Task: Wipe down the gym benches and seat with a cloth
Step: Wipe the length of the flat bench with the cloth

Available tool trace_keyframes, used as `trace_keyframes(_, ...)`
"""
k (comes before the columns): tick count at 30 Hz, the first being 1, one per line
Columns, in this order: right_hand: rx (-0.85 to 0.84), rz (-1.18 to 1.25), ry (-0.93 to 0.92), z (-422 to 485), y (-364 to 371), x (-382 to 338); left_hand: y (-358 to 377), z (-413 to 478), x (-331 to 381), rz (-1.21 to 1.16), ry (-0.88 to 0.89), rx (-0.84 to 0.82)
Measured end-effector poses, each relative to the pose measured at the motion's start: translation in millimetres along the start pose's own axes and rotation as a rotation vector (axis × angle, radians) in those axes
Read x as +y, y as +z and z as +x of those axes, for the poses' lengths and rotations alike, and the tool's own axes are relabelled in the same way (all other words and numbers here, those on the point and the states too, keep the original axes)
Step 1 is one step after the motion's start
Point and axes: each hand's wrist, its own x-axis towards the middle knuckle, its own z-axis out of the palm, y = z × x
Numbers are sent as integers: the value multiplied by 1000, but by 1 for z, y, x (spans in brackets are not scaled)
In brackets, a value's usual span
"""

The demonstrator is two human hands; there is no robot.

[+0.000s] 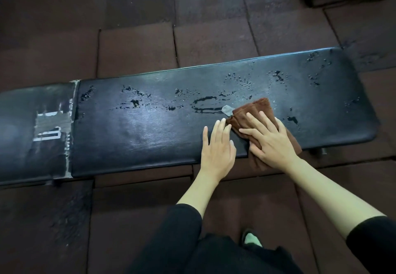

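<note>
My left hand (pixel 217 147) is lying flat and spread on the near edge of the long black padded counter (pixel 150 128), holding nothing. Just beside it, my right hand (pixel 271 138) is pressing open-fingered on the folded brown cloth (pixel 255 110). Beyond it, water droplets (pixel 205 103) are glistening across the padding.

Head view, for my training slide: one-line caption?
Right hand presses brown cloth on wet black bench; left hand rests beside.

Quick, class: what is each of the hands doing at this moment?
Left hand: open, flat on the bench, holding nothing.
Right hand: open, pressing the brown cloth onto the bench.
</note>
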Motion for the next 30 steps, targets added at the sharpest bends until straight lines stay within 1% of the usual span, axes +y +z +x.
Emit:
trace_keyframes(6,1,38,175,-16,-9,57,19,26,46,61,38,-56)
trace_keyframes(10,20,80,348,-19,-15,82,31,41,67,93,48,-91)
trace_keyframes(15,76,129,568,-10,-16,77,37,44,69,117,23,-76)
trace_keyframes(18,115,137,646,-3,-12,58,37,46,71,110,-1,-57)
trace_keyframes(20,121,120,603,-6,-9,51,37,48,74,88,-24,-39)
trace_keyframes(24,93,59,358,-21,-8,69,39,57,87,81,-65,-14)
trace_keyframes(26,63,61,276,-28,-10,88,42,61,97,85,-35,-17)
trace_keyframes(28,31,72,245,-34,-13,104,48,65,107,87,11,-22)
trace_keyframes(30,14,83,264,-40,-18,121,55,70,120,86,49,-20)
